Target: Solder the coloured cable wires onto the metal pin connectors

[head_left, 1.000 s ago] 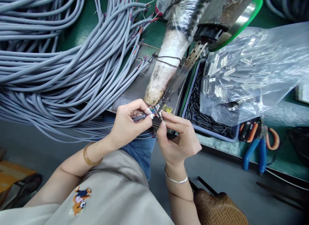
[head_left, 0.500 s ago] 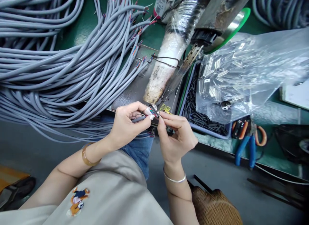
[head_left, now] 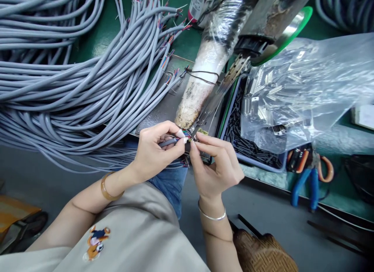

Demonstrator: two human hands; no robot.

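Note:
My left hand (head_left: 156,149) is closed round the end of a grey cable (head_left: 168,142), and thin coloured wires (head_left: 184,134) fan out past the fingertips. A small metal multi-pin connector (head_left: 191,129) sits where these wires end. My right hand (head_left: 214,159) pinches at the connector's near side with thumb and forefinger; its exact grip is partly hidden. Just above the fingertips, the tip of a soldering iron (head_left: 230,75) comes down close to the connector. Beside it is a white, scorched hose end (head_left: 189,102), wrapped in clear film.
Many grey cables (head_left: 87,81) with stripped ends cover the left of the bench. On the right stand a tray (head_left: 257,159) of short black tubes, a clear bag (head_left: 306,81) of metal connectors, and blue-handled pliers (head_left: 305,186) beside orange-handled cutters (head_left: 327,168). A woven stool (head_left: 263,250) is below.
The connector has turned and shifted up towards the iron's tip, so its pin row shows less. My right hand has moved slightly right. The whole view has shifted a little.

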